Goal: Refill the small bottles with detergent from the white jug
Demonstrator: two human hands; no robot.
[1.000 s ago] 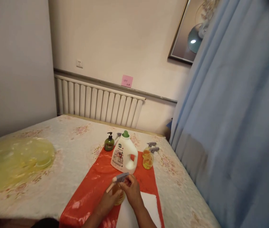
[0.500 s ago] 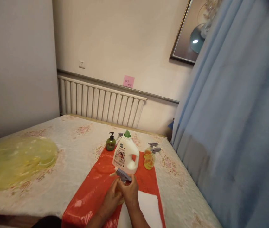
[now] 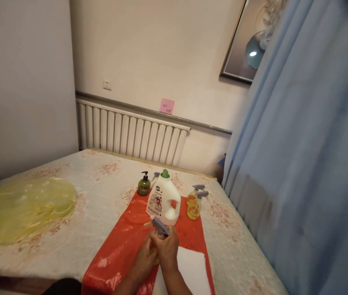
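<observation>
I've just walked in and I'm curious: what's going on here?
A person has the left hand and right hand around a grey-headed spray bottle, over a red sheet. The hands hide much of the bottle. Just beyond stands a white handled jug, with two more spray bottles to the right in view and a green pump bottle to the left.

Left hand (image 3: pixel 144 256) and right hand (image 3: pixel 168 250) clasp a grey-headed spray bottle (image 3: pixel 160 226).
</observation>
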